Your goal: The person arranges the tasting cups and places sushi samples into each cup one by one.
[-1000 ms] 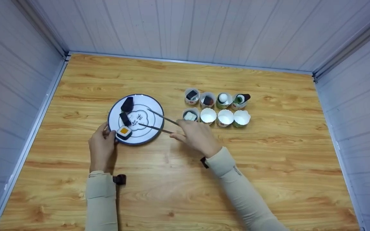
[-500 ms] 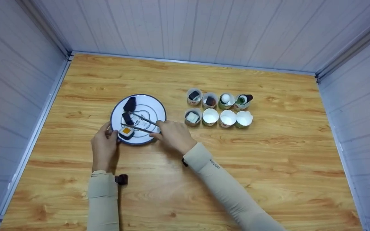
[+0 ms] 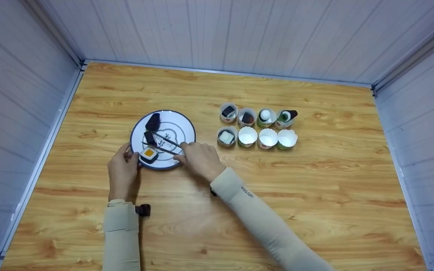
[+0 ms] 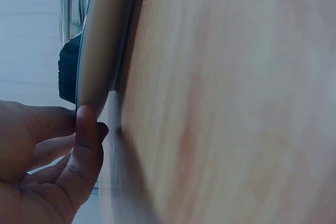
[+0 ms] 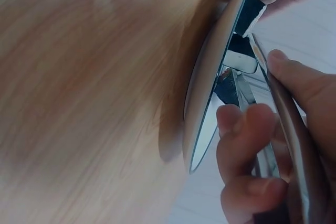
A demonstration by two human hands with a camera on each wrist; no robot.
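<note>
My left hand [image 3: 122, 169] pinches the near-left rim of a white plate [image 3: 182, 128] with a blue edge; in the left wrist view its fingers [image 4: 86, 150] lie at the rim and underside. My right hand [image 3: 202, 160] holds metal tongs [image 3: 170, 141] over the plate. Their arms are spread, with the tips on either side of a small black-wrapped sushi piece [image 3: 150, 138]. Behind it lies a dark cone-like piece [image 3: 153, 122]. A sushi roll [image 3: 149, 153] with white top and orange centre sits nearest my left thumb. The right wrist view shows the tongs' serrated tip [image 5: 244, 88] beside the pieces.
Several paper cups stand in two rows right of the plate. The back row and the front-left cup [image 3: 227, 136] hold sushi pieces; a dark cone [image 3: 288, 115] sticks out of the back-right one. Front-right cups [image 3: 287, 139] show white insides. Pale panels [image 3: 209, 34] border the wooden table [image 3: 315, 188].
My right hand has moved left, bringing the tongs' tips from the plate's middle to the middle black-wrapped piece. My left hand stays on the plate's rim. The view has shifted slightly.
</note>
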